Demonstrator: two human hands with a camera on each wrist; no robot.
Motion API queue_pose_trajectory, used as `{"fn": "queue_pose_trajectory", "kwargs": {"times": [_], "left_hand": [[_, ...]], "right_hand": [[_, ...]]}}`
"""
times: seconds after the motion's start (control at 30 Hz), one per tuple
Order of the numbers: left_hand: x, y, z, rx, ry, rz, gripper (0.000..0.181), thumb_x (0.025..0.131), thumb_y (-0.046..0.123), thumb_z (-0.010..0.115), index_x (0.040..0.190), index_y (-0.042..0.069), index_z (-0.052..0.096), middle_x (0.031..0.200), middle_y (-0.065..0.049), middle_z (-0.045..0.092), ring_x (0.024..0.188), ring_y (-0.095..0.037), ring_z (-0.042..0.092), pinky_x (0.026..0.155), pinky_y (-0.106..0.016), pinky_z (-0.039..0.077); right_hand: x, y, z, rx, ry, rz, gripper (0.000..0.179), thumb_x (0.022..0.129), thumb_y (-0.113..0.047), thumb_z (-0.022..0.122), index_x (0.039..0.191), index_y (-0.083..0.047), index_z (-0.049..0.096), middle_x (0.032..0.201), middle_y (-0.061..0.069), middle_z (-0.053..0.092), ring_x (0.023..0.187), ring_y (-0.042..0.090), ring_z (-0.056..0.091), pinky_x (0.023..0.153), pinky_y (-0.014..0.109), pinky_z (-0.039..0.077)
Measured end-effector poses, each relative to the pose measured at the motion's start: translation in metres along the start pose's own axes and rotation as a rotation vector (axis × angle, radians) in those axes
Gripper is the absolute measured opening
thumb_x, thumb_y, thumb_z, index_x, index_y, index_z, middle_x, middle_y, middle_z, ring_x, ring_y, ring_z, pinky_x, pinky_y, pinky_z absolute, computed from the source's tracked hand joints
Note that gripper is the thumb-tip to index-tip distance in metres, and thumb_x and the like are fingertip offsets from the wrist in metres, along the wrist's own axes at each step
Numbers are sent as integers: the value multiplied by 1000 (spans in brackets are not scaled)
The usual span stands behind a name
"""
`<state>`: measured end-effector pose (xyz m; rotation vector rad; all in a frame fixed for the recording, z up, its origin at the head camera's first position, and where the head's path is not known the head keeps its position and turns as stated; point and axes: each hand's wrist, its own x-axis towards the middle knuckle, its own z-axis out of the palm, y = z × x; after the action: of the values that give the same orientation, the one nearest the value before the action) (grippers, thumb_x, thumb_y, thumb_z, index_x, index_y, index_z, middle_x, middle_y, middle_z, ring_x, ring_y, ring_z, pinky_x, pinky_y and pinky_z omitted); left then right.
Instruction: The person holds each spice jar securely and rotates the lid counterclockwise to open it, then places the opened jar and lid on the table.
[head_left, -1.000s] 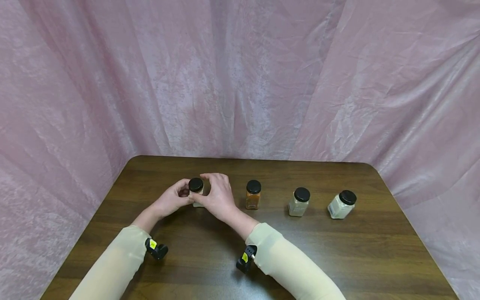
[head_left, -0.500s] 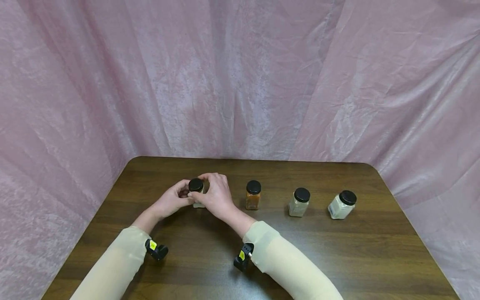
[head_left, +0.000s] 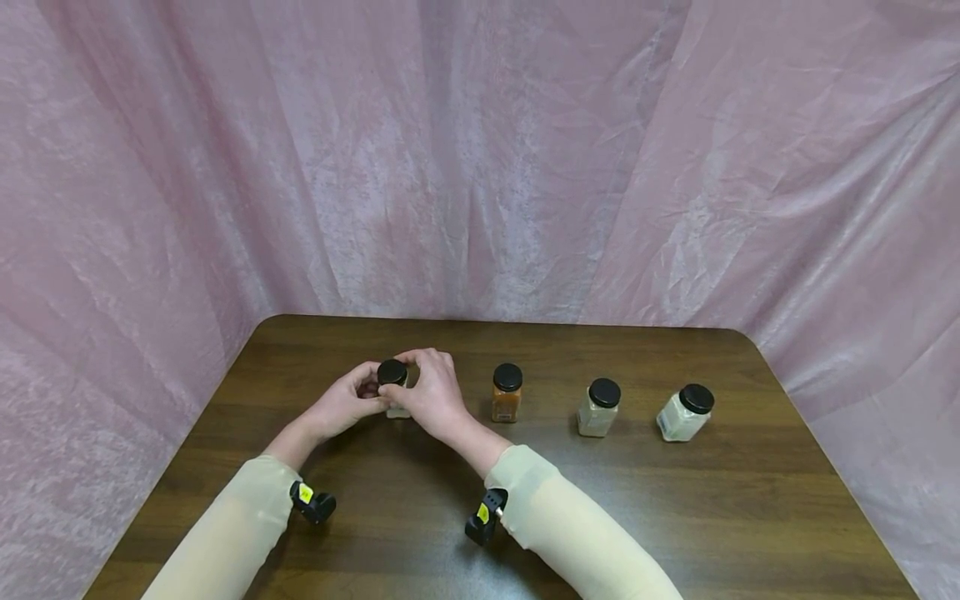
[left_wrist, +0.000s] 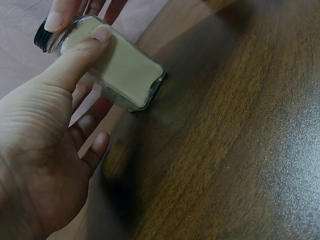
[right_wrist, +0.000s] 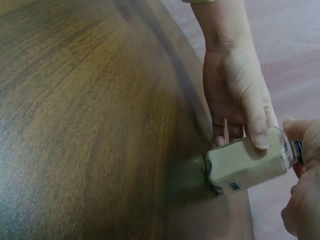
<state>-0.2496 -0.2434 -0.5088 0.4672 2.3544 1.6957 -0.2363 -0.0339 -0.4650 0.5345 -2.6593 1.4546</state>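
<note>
A glass spice jar (left_wrist: 127,70) with pale beige powder and a black lid (head_left: 392,372) stands upright at the left of the table. My left hand (head_left: 341,406) holds its body from the left, the thumb lying along the glass in the left wrist view. From the other side my right hand (head_left: 438,398) pinches the jar at its lid and neck between thumb and fingers. The right wrist view shows a small barcode label low on the jar and most of the lid hidden by the right hand.
To the right stand a jar of orange-brown powder (head_left: 506,398), a pale greenish jar (head_left: 598,412) and a whiter jar (head_left: 685,415), all black-lidded. The brown wooden table (head_left: 637,508) has rounded far corners, with a pink curtain (head_left: 480,167) behind it.
My right hand's fingers have closed in on the lid, and the right forearm has shifted slightly left. My left hand and the jars keep their places.
</note>
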Motion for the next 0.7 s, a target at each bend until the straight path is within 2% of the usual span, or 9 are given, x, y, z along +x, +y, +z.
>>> {"fn": "queue_pose_trajectory", "kwargs": {"times": [0.3,0.7], "left_hand": [[0,3,2,-21,-3,7,45,92,7,77,130,0,54,118,-15,64,111,-26,62,87,-28,52],[-1,3,2,8,4,-1,44,93,9,77,129,0,54,115,-14,64,108,-29,61,84,-28,52]], "right_hand": [[1,1,-4,44,-34,-6,46,87,-30,84,128,-14,69,123,-2,61,124,19,45,97,36,43],[3,3,-9,46,-109,-17,54,90,-34,82,138,-18,65,125,-5,61,126,17,43,100,39,43]]}}
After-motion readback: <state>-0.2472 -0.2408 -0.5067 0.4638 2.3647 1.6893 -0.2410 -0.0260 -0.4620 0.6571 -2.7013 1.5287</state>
